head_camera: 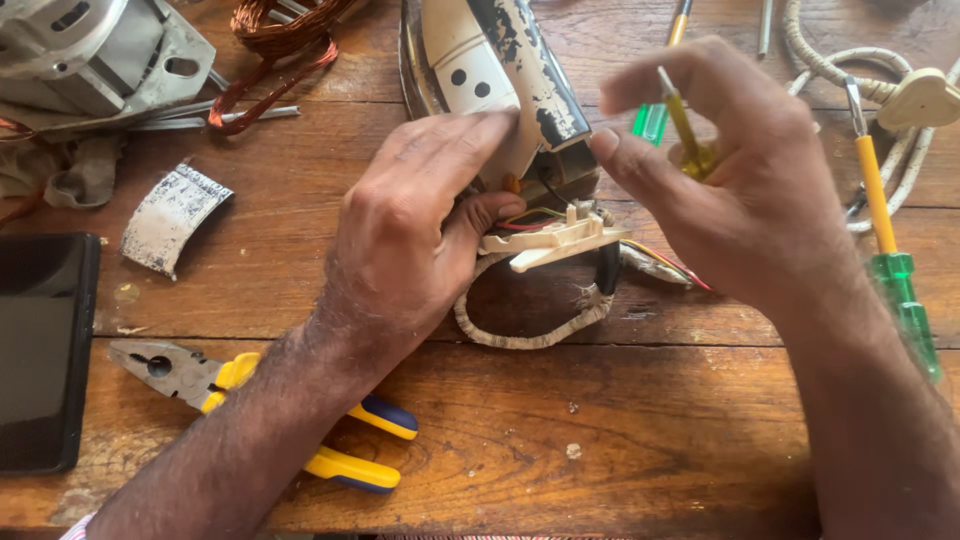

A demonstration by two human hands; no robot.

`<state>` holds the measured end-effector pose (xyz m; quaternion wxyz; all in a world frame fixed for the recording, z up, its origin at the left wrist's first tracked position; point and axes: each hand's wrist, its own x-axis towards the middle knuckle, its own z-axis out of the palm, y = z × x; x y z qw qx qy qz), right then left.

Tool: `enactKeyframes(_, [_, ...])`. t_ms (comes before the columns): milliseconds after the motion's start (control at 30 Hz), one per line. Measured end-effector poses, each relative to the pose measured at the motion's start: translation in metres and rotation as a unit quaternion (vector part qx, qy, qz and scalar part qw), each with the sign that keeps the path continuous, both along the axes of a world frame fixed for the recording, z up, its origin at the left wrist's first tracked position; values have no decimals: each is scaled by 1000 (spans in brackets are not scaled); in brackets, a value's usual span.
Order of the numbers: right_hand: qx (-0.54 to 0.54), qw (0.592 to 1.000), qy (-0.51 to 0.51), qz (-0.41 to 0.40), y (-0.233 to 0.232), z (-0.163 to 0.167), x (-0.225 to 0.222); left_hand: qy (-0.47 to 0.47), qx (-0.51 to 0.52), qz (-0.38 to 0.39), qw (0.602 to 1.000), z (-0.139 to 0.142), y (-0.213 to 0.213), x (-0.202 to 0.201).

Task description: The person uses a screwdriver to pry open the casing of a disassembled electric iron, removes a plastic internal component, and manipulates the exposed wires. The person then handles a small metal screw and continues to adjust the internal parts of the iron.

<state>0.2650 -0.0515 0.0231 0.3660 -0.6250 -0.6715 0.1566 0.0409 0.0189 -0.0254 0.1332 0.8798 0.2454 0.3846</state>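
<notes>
Screwdriver (pixel 688 135) pinched in right fingers (pixel 640 165)

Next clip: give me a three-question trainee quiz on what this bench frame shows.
1. True or false: the left hand rests on the worn cream-and-black electric iron.
2. What does the right hand hold in its fingers?
A. yellow-and-blue-handled pliers
B. small yellow-handled screwdriver
C. coil of copper wire
3. Fill in: the yellow-and-blue-handled pliers lie on the brown wooden table, partly under the ____ forearm.

Key: 1 true; 2 B, the small yellow-handled screwdriver; 3 left.
</notes>
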Motion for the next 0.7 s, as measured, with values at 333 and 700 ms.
enactKeyframes(333, [-76, 996, -29, 36, -1, -7, 9, 46, -7, 15, 999, 5, 1, -1])
enactKeyframes(700, [-60, 996, -43, 59, -3, -12, 0, 52, -23, 28, 998, 11, -3, -16])
